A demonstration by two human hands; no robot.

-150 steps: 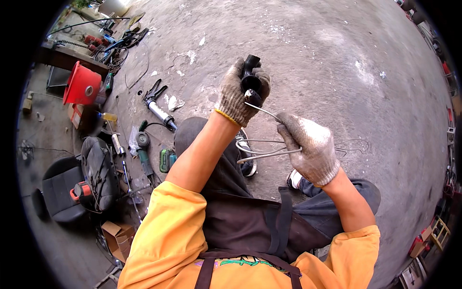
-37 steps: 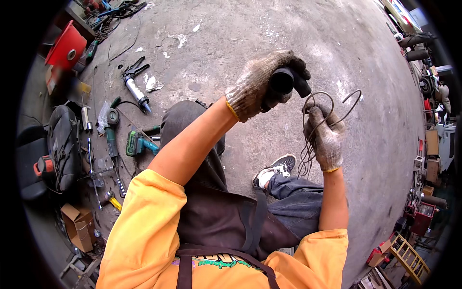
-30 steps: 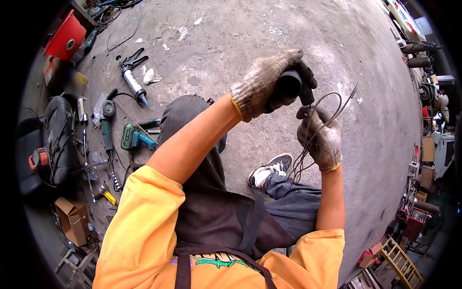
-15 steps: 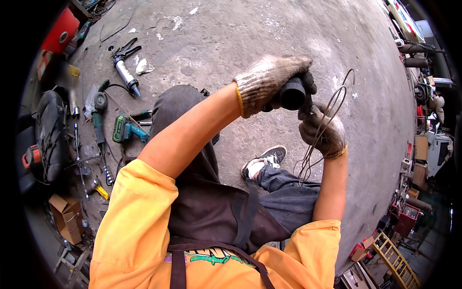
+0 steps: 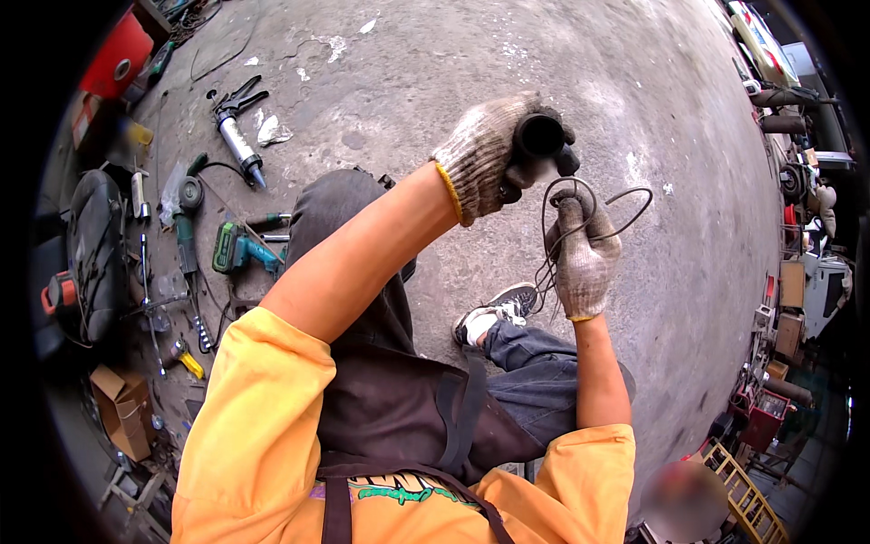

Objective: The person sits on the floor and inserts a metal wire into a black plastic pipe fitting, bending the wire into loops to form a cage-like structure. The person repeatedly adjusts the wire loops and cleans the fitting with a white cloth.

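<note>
Left hand (image 5: 489, 150) is gripping pipe (image 5: 541, 138), presumably steadying it, while right fingers (image 5: 570, 218), at its five o'clock, are pinching wire (image 5: 546, 272).

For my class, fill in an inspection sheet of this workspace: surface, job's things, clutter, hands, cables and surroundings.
Surface: grey concrete floor, with pale patches and specks.
Job's things: black tubular part, open end facing the camera; looped wire below and to its right, contact unclear.
Clutter: caulking gun, angle grinder and cordless drill on the floor at left.
Hands: left hand grips the black tubular part; right hand holds the looped wire; both gloved.
Cables: dark cord curving beside the grinder; ends unclear.
Surroundings: black car seat and cardboard box at left; yellow ladder at lower right.
</note>
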